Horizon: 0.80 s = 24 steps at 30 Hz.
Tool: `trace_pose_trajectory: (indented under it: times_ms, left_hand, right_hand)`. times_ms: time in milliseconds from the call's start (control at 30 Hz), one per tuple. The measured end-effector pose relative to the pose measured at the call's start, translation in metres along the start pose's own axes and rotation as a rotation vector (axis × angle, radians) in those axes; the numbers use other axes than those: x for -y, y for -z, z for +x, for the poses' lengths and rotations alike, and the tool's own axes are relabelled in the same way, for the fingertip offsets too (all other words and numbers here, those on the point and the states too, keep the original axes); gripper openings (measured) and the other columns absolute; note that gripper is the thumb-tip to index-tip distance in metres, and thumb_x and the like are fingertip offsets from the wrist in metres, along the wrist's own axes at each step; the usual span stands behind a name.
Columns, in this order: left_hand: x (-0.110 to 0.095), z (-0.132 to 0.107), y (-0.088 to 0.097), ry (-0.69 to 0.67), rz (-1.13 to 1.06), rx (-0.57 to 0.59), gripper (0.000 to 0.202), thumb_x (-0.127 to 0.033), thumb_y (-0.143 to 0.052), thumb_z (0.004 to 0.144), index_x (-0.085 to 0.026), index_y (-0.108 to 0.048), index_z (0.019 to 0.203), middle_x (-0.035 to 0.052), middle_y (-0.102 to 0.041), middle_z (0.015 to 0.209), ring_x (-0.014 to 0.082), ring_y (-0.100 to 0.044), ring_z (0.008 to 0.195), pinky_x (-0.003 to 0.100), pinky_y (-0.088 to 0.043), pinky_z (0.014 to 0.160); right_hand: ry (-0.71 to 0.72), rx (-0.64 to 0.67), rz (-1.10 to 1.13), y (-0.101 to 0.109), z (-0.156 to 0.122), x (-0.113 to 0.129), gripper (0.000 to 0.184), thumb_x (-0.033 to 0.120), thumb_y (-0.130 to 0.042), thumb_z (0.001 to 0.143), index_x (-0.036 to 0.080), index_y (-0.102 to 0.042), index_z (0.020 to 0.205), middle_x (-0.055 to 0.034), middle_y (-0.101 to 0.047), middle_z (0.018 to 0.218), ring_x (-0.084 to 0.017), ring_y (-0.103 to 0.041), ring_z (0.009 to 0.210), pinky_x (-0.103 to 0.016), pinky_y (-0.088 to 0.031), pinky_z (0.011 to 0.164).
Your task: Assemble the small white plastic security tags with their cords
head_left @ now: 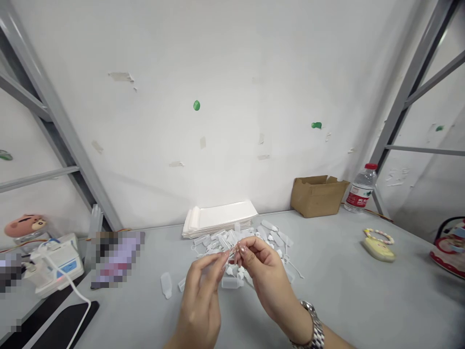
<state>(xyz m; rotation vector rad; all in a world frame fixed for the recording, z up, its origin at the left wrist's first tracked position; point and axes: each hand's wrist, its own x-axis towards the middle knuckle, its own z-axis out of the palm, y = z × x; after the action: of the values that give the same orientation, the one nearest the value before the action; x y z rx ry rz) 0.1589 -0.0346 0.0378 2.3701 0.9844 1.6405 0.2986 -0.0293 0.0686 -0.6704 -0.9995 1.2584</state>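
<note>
My left hand (203,286) and my right hand (263,269) meet above a pile of small translucent plastic bottles (232,282). Both pinch a thin pale cord (232,249) between thumb and fingertips; its finer detail is too small to make out. Thin white cords with loops (296,269) trail from the right side of the pile. One loose bottle (166,285) lies apart, left of my left hand. My fingers hide the middle of the heap.
Behind the pile rests a stack of white flat sheets or sleeves (221,215). A cardboard box (317,196) and water bottle (361,189) stand back right. A beaded bracelet (379,236) touches a yellow object (378,249). At left are a white device (60,264) and cable (78,291).
</note>
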Motion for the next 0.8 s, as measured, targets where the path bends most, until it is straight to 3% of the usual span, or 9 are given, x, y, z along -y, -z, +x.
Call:
trace_pose_trajectory:
  times_ms: [67,200,300,433,633,800]
  left_hand:
    - [-0.003,0.003,-0.001,0.23,-0.134,0.017,0.036,-0.016,-0.038,0.085,-0.026,-0.052,0.117,0.0075,-0.054,0.105,0.018,-0.054,0.096,0.029,-0.049,0.079]
    - [-0.008,0.012,-0.004,0.857,-0.554,0.063,0.032,-0.037,-0.047,0.082,-0.023,-0.058,0.109,0.0048,-0.06,0.087,0.0147,-0.057,0.071,0.027,-0.048,0.061]
    - [-0.009,0.019,-0.005,1.101,-0.907,0.015,0.029,-0.036,-0.054,0.077,-0.021,-0.061,0.102,0.005,-0.059,0.093,0.0133,-0.056,0.074,0.024,-0.045,0.061]
    - [-0.009,0.021,-0.007,1.21,-1.118,-0.033,0.024,-0.03,-0.061,0.072,-0.019,-0.064,0.092,0.0041,-0.058,0.092,0.0119,-0.057,0.071,0.02,-0.041,0.054]
    - [-0.003,0.021,-0.012,1.214,-1.048,-0.033,0.024,-0.034,-0.068,0.063,-0.015,-0.064,0.078,0.0001,-0.055,0.071,0.0065,-0.048,0.053,0.015,-0.021,0.036]
    - [0.0,0.019,-0.013,1.18,-0.998,0.024,0.034,-0.034,-0.069,0.063,-0.017,-0.066,0.092,0.0062,-0.061,0.087,0.0126,-0.054,0.07,0.02,-0.037,0.051]
  right_hand:
    - [-0.015,-0.011,0.037,-0.001,0.002,0.0,0.018,0.035,-0.062,0.074,0.017,-0.059,0.073,-0.0001,-0.058,0.067,-0.011,-0.052,0.063,-0.026,-0.042,0.064]
    - [-0.074,-0.017,0.098,-0.001,0.008,-0.003,0.022,0.037,-0.063,0.072,0.016,-0.056,0.071,0.0003,-0.057,0.066,-0.01,-0.05,0.057,-0.025,-0.042,0.058]
    - [-0.104,-0.049,0.047,0.001,0.012,-0.01,0.024,0.038,-0.065,0.07,0.016,-0.056,0.067,0.0029,-0.052,0.057,-0.009,-0.046,0.053,-0.023,-0.038,0.054]
    - [-0.093,-0.075,-0.037,0.006,0.015,-0.02,0.027,0.04,-0.063,0.07,0.016,-0.053,0.064,0.0051,-0.046,0.053,-0.009,-0.042,0.051,-0.022,-0.034,0.052]
    - [-0.088,-0.101,-0.213,0.007,0.014,-0.032,0.029,0.045,-0.058,0.074,0.018,-0.049,0.068,0.0058,-0.045,0.054,-0.01,-0.042,0.05,-0.023,-0.035,0.051]
    - [-0.069,-0.106,-0.197,0.006,0.014,-0.036,0.032,0.049,-0.054,0.075,0.02,-0.044,0.068,0.0069,-0.044,0.052,-0.01,-0.043,0.047,-0.023,-0.037,0.049]
